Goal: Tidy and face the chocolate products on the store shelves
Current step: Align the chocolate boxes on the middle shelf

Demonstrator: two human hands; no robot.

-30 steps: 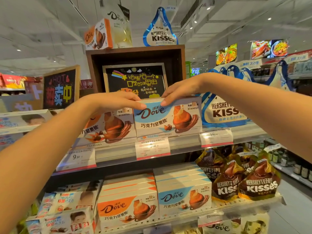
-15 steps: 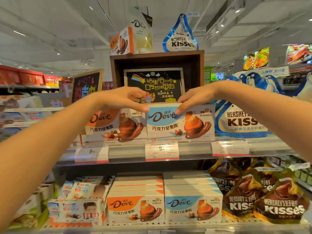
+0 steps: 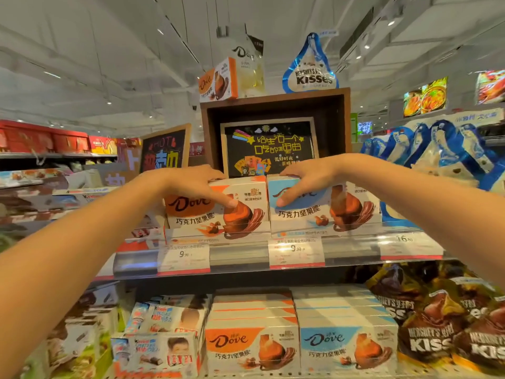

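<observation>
The orange box (image 3: pixel 218 207) and blue box (image 3: pixel 322 206) stand side by side at the upper shelf's (image 3: pixel 246 265) front edge. The left hand (image 3: pixel 199 187) and right hand (image 3: pixel 303 184) each grip one from above, probably squaring their fronts forward.

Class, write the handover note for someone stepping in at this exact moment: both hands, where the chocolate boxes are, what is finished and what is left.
Left hand: grip over the top front edge of the orange-and-white Dove carton, thumb on its face.
Right hand: same grip on the blue-and-white Dove carton beside it.
Both cartons stand on the upper shelf, fronts facing out, side by side above the price tags.
Done: these two look faced and roughly level.
Left: release them, then probably check the Dove stacks on the lower shelf.
</observation>
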